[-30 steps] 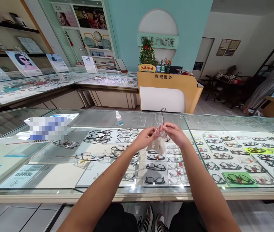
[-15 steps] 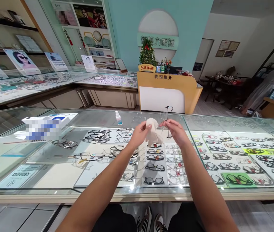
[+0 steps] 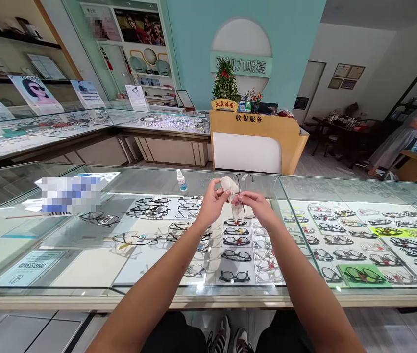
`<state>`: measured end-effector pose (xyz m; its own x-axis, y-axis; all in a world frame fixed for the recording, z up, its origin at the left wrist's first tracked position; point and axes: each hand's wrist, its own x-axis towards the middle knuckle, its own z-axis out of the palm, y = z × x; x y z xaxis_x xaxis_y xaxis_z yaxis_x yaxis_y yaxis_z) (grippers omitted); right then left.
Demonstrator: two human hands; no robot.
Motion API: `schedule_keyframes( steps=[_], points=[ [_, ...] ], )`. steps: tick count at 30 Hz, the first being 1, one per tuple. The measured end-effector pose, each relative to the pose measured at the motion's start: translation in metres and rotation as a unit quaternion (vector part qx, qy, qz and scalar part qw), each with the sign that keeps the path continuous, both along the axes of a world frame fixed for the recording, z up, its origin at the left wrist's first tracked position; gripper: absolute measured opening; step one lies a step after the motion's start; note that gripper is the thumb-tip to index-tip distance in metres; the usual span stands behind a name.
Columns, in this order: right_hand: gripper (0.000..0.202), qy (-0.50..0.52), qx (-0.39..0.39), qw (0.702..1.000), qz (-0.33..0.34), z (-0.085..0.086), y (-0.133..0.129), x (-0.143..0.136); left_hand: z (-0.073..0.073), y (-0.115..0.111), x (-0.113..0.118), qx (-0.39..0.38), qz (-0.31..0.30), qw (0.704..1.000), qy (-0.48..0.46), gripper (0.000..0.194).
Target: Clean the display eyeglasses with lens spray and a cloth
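Glass worktop (image 3: 83, 274) of a shop case stretches below both hands, rows of frames on show under it. Left hand (image 3: 211, 202) pinches a pale cloth (image 3: 230, 189) between thumb and fingertips; right hand (image 3: 254, 206) grips thin-rimmed glasses (image 3: 243, 179) that touch the cloth, just right of the left hand. A small bottle (image 3: 181, 180) stands left of the left hand. To wipe well, it seems best to support the rim and rub lightly through the cloth.

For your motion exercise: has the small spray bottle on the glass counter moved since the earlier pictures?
No. The spray bottle stands at the same spot on the glass counter, left of the hands, beside the same seam; only the camera shifted slightly.
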<state>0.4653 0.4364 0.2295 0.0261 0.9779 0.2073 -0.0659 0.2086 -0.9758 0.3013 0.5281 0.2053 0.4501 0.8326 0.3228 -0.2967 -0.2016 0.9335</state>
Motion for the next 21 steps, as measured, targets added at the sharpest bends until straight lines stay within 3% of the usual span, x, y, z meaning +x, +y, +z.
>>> schedule_keyframes(
  steps=[8, 17, 21],
  points=[
    [0.030, 0.011, 0.003, 1.000, -0.020, -0.0050, 0.0047, 0.0007, 0.0075, -0.0048, -0.0010, 0.037, 0.009, 0.999, -0.015, 0.045],
    [0.028, -0.025, 0.007, 1.000, 0.013, -0.0038, 0.0030, -0.0065, 0.0088, -0.0065, -0.0003, -0.059, 0.042, 0.996, -0.048, 0.052],
    [0.028, -0.039, 0.014, 0.998, 0.039, -0.0054, 0.0026, -0.0061, 0.0080, -0.0041, -0.0012, -0.105, 0.007, 0.993, -0.058, 0.055]
  ],
)
